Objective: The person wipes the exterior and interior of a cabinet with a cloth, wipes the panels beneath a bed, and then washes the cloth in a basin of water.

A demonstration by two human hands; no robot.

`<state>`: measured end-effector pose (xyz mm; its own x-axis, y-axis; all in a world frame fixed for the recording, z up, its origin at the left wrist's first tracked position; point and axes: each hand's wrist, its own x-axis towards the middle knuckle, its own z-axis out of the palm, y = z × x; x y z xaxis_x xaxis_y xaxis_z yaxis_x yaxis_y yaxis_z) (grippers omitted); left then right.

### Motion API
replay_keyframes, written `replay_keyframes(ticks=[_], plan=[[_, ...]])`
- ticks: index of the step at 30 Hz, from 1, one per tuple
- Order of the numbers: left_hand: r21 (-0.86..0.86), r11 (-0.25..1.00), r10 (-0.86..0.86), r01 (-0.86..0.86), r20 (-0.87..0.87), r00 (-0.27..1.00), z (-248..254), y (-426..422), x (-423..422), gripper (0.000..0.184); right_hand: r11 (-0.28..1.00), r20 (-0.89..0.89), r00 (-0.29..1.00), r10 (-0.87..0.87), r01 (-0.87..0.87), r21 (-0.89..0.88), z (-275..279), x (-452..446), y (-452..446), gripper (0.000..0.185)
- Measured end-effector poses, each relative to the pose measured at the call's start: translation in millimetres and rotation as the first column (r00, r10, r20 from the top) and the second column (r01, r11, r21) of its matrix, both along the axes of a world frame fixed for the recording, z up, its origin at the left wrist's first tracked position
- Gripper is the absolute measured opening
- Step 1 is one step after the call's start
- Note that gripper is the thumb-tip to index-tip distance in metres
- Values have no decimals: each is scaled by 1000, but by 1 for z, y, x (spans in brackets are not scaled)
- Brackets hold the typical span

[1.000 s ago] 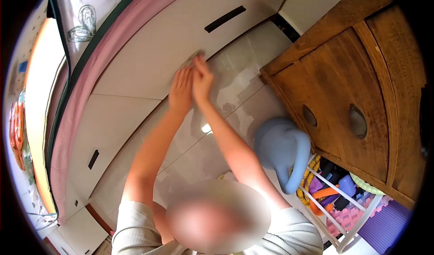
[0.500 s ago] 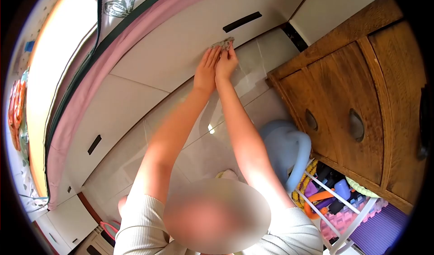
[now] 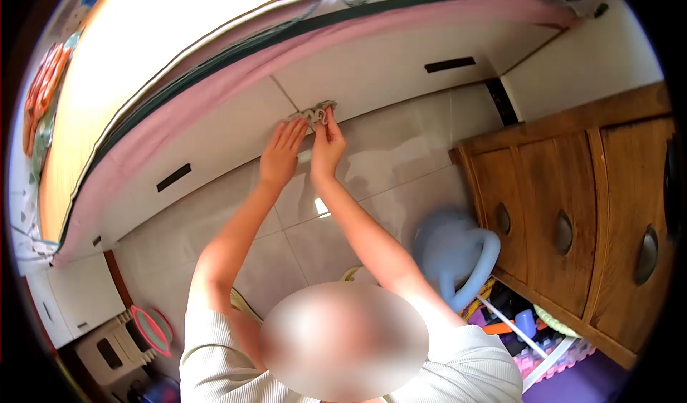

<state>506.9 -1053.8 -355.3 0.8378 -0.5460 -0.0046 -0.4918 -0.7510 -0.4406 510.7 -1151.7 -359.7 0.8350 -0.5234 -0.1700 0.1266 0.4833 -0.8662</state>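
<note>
A crumpled greyish cloth (image 3: 312, 112) lies against the white drawer front (image 3: 215, 128) under the bed edge, near the seam between two panels. My right hand (image 3: 328, 149) pinches the cloth's right end between thumb and fingers. Beside it, my left hand (image 3: 281, 156) has its fingers stretched out, with the fingertips at the cloth's left end. Both arms reach forward over the tiled floor (image 3: 286, 231).
A blue-grey tub-like object with a thick handle (image 3: 454, 256) stands right of my right arm, beside a wooden cabinet (image 3: 551, 210). A white-framed rack (image 3: 547, 364) holds colourful items. At lower left are a beige crate (image 3: 111, 353) and a pink-rimmed object (image 3: 152, 329).
The view has turned. Both hands and the cloth have moved along the drawer fronts, from near the right panel's handle leftward to the panel seam.
</note>
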Motion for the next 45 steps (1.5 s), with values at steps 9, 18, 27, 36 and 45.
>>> replay_keyframes(ticks=[9, 18, 27, 36, 45], plan=[[-237, 963, -66, 130, 258, 964, 37, 24, 5, 54, 917, 232, 955, -182, 250, -311, 52, 5, 47, 36], [-305, 935, -69, 179, 340, 938, 55, 106, -2, 56, 646, 435, 898, -65, 370, -668, 64, 0, 105, 38], [-352, 930, 39, 105, 379, 924, 52, 222, -44, 46, 453, 563, 807, 177, 441, -775, 63, -20, 207, 37], [-540, 841, 246, -30, 334, 910, 58, 343, -92, 36, 366, 548, 651, 525, 409, -836, 84, -39, 317, 38], [-805, 511, 573, -302, 57, 817, 68, 451, -206, 59, 470, 246, 482, 841, -425, -774, 80, -103, 474, 34]])
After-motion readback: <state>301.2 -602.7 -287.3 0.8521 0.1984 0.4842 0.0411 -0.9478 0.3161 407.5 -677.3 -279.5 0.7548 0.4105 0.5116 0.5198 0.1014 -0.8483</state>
